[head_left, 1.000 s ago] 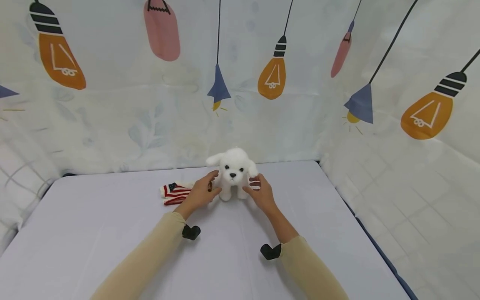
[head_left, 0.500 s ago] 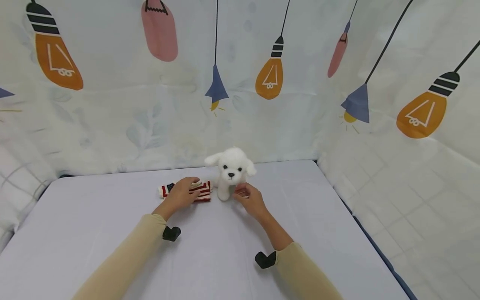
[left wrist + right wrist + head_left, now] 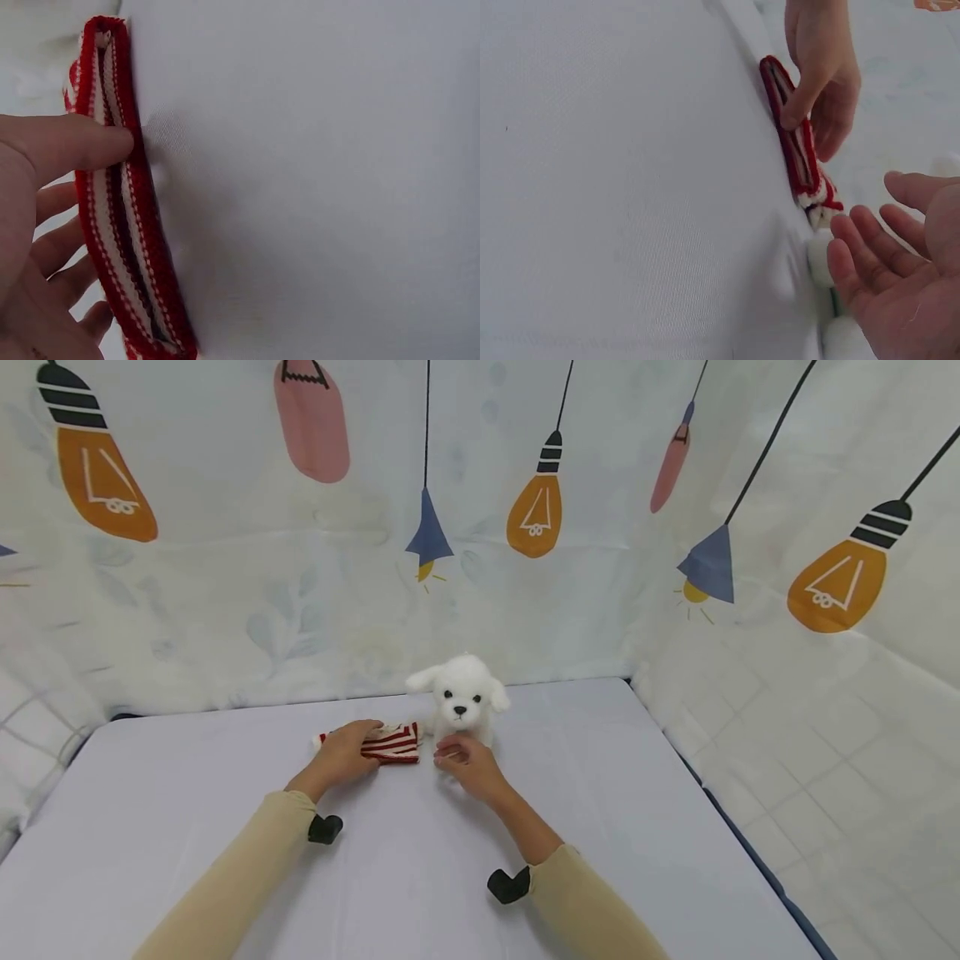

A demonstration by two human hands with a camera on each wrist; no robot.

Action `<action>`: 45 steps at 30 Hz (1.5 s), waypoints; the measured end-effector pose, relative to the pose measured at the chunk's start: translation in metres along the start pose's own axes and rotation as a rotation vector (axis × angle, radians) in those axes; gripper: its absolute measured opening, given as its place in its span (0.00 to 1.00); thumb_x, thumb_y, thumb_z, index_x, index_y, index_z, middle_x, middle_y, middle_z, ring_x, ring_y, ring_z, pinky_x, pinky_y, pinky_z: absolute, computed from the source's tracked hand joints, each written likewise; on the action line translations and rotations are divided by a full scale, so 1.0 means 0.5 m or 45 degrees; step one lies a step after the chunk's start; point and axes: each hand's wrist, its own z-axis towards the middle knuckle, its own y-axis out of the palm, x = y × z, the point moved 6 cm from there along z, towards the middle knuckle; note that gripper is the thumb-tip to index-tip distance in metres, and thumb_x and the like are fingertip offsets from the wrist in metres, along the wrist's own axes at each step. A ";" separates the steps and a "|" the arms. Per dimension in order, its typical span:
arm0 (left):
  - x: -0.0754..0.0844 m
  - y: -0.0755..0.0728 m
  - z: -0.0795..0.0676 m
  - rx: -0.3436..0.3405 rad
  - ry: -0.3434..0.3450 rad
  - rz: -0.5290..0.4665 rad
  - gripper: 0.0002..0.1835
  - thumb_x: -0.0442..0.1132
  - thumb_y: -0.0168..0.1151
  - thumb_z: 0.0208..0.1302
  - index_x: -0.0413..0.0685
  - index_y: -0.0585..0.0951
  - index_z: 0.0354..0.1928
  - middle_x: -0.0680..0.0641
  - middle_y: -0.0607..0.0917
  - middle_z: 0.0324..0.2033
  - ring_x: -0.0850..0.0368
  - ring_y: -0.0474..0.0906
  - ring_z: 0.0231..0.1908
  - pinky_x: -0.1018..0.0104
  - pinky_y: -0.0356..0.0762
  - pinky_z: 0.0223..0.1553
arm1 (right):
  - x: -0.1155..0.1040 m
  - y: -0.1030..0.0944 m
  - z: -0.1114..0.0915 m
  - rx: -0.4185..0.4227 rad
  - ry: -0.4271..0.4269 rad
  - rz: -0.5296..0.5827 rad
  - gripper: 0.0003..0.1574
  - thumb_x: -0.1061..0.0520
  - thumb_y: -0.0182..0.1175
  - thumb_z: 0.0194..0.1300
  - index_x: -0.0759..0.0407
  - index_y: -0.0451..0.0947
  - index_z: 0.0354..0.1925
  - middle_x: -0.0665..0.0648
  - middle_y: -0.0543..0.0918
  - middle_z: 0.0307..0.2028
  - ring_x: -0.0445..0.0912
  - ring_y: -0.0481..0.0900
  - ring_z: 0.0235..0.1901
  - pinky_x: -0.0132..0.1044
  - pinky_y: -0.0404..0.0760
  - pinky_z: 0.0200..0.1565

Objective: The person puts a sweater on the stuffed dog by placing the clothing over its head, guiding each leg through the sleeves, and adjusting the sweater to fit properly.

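Observation:
A small red-and-white striped knitted sweater (image 3: 393,745) lies flat on the white table, left of a plush dog. My left hand (image 3: 347,752) is over its left part. In the left wrist view the thumb (image 3: 105,146) sits on the open hem (image 3: 142,240), and the other fingers lie on the far side of the fabric. The white plush dog (image 3: 465,689) stands upright, facing me. My right hand (image 3: 471,764) hovers in front of its legs, covering part of them. In the right wrist view its fingers (image 3: 862,255) are loosely bent and hold nothing, near the dog's white paws (image 3: 821,259).
The white tabletop (image 3: 420,877) reaches back to a curtain (image 3: 360,610) printed with lamps and bulbs. Another patterned sheet (image 3: 787,760) hangs along the right side. A black wrist mount (image 3: 325,829) sits under the left cuff, another mount (image 3: 510,886) under the right.
My left hand has left the dog's side and moved left onto the sweater. The right hand has come away from the dog's other side and shifted left in front of its legs.

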 end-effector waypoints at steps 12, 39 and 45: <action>-0.013 -0.018 -0.015 0.095 -0.050 0.048 0.16 0.34 0.64 0.54 0.42 0.81 0.47 0.41 0.82 0.42 0.41 0.77 0.49 0.36 0.63 0.56 | 0.000 0.057 0.021 -0.101 0.018 0.049 0.18 0.63 0.60 0.64 0.67 0.75 0.52 0.63 0.84 0.44 0.48 0.83 0.40 0.35 0.83 0.40; 0.075 -0.035 -0.067 0.368 0.336 -0.190 0.19 0.26 0.69 0.49 0.47 0.82 0.45 0.50 0.83 0.40 0.53 0.80 0.44 0.55 0.80 0.45 | 0.020 0.092 0.033 -0.192 0.090 0.272 0.24 0.53 0.66 0.62 0.61 0.74 0.53 0.60 0.84 0.43 0.42 0.84 0.34 0.34 0.83 0.36; 0.069 -0.040 -0.082 0.377 0.328 -0.246 0.21 0.37 0.74 0.50 0.52 0.80 0.48 0.47 0.79 0.49 0.49 0.73 0.54 0.47 0.73 0.54 | -0.019 0.084 0.033 -0.167 -0.006 0.250 0.19 0.65 0.61 0.64 0.68 0.74 0.53 0.68 0.83 0.44 0.40 0.82 0.32 0.29 0.81 0.34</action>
